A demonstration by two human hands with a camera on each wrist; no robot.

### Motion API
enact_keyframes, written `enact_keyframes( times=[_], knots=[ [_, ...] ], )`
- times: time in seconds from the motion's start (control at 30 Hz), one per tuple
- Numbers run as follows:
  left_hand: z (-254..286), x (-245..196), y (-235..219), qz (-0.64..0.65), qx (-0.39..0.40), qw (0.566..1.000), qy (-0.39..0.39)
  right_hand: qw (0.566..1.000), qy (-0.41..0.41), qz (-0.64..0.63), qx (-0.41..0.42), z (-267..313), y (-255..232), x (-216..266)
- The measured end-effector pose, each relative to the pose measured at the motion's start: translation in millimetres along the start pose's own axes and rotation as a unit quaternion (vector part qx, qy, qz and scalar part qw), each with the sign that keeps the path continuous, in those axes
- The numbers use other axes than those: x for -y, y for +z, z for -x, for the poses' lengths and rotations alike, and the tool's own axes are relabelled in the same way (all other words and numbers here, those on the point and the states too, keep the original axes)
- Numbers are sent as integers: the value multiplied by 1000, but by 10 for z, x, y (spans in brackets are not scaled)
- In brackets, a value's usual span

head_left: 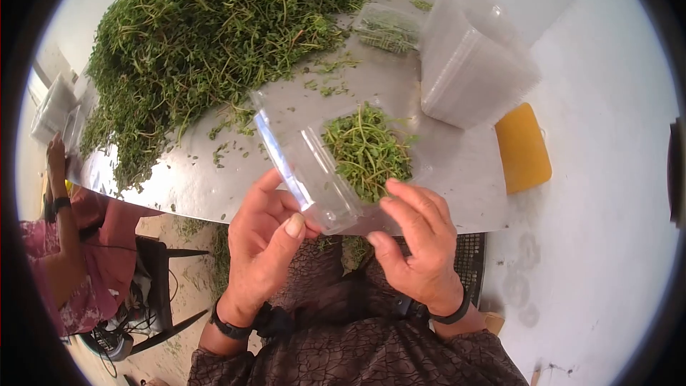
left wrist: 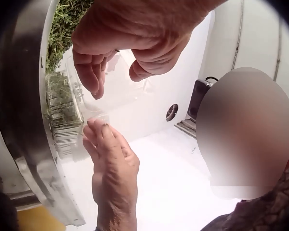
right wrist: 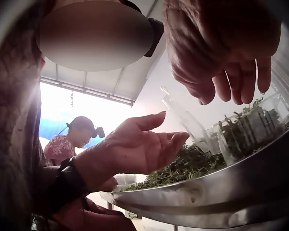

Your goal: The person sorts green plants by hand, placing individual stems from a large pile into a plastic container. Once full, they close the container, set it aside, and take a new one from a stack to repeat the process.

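Note:
A clear plastic container stands at the table's near edge, its tray full of green sprigs (head_left: 368, 150) and its hinged lid (head_left: 321, 186) raised on the left, with a bluish-white strip along it. My left hand (head_left: 264, 250) is at the lid's lower left, fingertips against or close to it; thumb and fingers stand apart in the right wrist view (right wrist: 135, 149). At the container's near right corner is my right hand (head_left: 421, 250), fingers loosely bent, fingertips by the sprigs. Whether it touches the rim I cannot tell.
A large heap of greens (head_left: 214, 50) covers the back left of the metal table (head_left: 279, 118). Behind the container are a filled box (head_left: 388, 28) and a tall stack of clear containers (head_left: 464, 64). Another person (head_left: 68, 257) sits at the left; a yellow board (head_left: 524, 149) is at the right.

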State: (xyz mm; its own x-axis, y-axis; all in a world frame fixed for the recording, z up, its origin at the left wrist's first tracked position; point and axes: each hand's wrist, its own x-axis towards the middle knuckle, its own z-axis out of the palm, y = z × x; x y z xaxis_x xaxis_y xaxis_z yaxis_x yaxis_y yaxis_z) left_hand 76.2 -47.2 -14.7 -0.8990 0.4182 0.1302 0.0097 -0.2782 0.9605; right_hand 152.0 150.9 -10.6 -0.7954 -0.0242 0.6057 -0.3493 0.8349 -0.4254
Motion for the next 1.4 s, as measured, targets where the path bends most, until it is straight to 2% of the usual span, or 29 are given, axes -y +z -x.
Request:
enact_keyframes(
  times=[0.07,0.17,0.23,0.33,0.53,0.63,0.77,0.87,1.13,1.4],
  knots=[
    [-33,21,17,8,0,1000,0,999,24,6,-21,43,-47,-47],
    [-54,47,61,24,-3,1000,1,1000,28,11,6,74,-96,-74],
    [-54,65,70,29,-6,1000,1,998,-24,43,29,46,-100,-47],
    [-60,114,60,9,-4,1000,-9,996,-37,57,52,24,-51,-63],
    [-35,182,13,14,-26,999,-23,991,-30,118,61,-67,-61,-178],
    [-26,157,20,37,-43,997,-49,992,-33,90,81,-89,-87,-190],
    [-33,224,-32,4,-39,999,-37,996,-39,65,45,-161,-181,-194],
    [-33,239,-42,6,-35,999,-36,994,-45,94,18,-283,-212,-184],
    [-38,196,-22,-10,-41,998,-47,987,0,141,78,-369,-2,-251],
    [-42,243,-45,10,-31,998,-54,986,-4,154,72,-384,-3,-287]
  ],
)
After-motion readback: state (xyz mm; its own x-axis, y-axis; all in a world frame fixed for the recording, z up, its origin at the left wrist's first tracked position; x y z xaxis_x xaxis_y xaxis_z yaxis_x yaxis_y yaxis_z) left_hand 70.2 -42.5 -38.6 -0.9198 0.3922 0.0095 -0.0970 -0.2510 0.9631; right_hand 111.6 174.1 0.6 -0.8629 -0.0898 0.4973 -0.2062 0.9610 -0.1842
